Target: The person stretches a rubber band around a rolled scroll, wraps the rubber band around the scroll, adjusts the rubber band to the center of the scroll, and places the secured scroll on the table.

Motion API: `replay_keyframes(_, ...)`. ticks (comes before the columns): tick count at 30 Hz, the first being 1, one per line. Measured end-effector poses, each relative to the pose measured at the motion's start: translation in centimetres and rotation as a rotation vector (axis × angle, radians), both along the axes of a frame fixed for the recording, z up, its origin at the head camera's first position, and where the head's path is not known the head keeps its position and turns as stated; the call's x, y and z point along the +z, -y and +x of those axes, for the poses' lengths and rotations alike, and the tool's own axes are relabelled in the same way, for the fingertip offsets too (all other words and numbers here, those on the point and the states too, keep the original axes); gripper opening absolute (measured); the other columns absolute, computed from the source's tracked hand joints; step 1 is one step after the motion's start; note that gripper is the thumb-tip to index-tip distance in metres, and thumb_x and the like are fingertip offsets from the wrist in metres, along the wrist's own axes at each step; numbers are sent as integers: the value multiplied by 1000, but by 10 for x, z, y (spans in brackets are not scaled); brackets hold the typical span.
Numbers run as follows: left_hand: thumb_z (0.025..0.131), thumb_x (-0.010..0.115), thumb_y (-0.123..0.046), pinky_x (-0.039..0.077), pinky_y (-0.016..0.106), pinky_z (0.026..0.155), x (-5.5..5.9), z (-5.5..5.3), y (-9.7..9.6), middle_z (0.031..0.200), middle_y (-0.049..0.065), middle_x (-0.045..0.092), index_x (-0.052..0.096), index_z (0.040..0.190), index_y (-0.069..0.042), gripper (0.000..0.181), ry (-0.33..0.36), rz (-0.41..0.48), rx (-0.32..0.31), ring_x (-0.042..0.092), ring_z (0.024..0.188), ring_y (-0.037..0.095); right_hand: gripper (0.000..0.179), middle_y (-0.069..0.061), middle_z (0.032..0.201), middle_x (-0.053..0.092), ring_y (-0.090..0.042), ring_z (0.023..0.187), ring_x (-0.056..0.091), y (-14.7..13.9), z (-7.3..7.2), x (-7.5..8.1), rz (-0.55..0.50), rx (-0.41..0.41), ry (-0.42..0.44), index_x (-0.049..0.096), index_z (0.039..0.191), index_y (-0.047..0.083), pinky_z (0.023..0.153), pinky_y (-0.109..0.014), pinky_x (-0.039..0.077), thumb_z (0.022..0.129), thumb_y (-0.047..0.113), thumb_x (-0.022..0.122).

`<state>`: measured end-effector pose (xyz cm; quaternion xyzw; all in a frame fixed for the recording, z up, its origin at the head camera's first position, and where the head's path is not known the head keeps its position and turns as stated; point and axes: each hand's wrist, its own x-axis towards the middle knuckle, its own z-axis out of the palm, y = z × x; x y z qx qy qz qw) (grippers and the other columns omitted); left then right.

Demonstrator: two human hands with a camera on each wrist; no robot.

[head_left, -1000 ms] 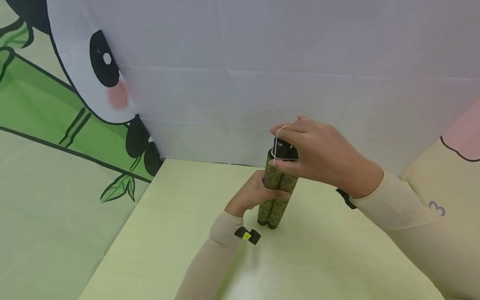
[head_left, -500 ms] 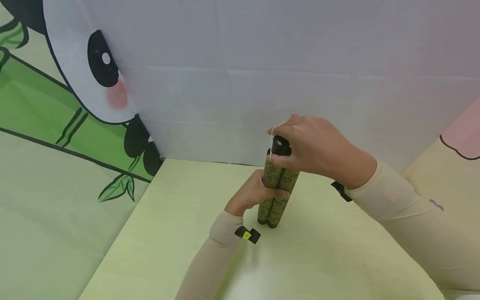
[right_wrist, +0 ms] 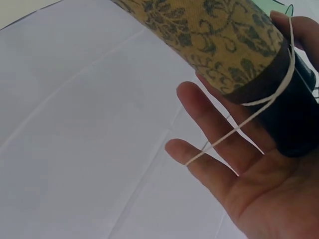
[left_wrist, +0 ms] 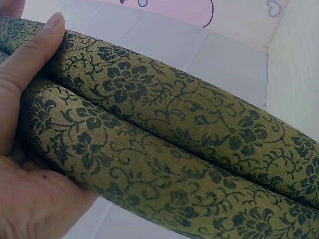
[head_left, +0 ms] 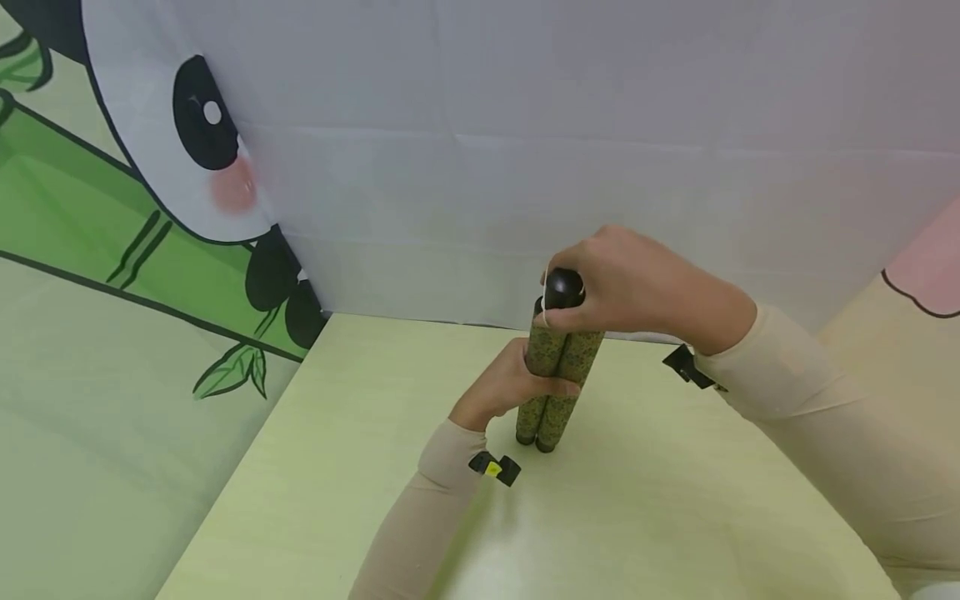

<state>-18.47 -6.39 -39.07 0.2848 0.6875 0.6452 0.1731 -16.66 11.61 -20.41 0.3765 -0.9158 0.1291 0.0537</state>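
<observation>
Two long rolls [head_left: 576,358] covered in olive floral brocade stand side by side on end, tilted slightly, with black end caps [head_left: 564,287]. My left hand [head_left: 498,387] grips both around the middle; in the left wrist view its thumb lies across the upper roll [left_wrist: 189,109]. At the top, my right hand [head_left: 637,283] curves over the capped ends. A thin white elastic band [right_wrist: 234,130] runs around the rolls beside a cap and stretches over my right fingers, the little fingertip hooked under it. The far side of the band is hidden.
The rolls' lower ends are close over the pale yellow-green table [head_left: 360,467]. Just behind the table's back edge rises a whitish cloth wall [head_left: 450,208]. A cartoon panda and bamboo print [head_left: 82,200] covers the left wall.
My right hand has drawn lower and more rounded over the roll tops, and the band's wide loop has narrowed toward the caps. The left hand keeps its grip.
</observation>
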Motion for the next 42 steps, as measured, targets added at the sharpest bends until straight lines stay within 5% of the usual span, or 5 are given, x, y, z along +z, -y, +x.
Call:
replay_keyframes(19, 82, 84, -8, 56, 38, 85, -1, -2, -11, 103, 7, 71, 68, 114, -1, 36, -11, -13, -4, 69, 91, 22, 15, 2, 81, 67, -14, 64, 60, -10, -4, 18, 130, 24, 285, 72, 90, 12, 61, -33, 52, 87, 26, 78)
replay_keyframes(42, 83, 84, -11, 57, 37, 82, -3, 1, -14, 102, 6, 72, 70, 110, -4, 32, -21, -39, -29, 70, 90, 22, 13, 0, 89, 69, -15, 73, 63, -11, 2, 33, 284, 32, 384, 72, 98, 9, 67, -34, 53, 86, 14, 74)
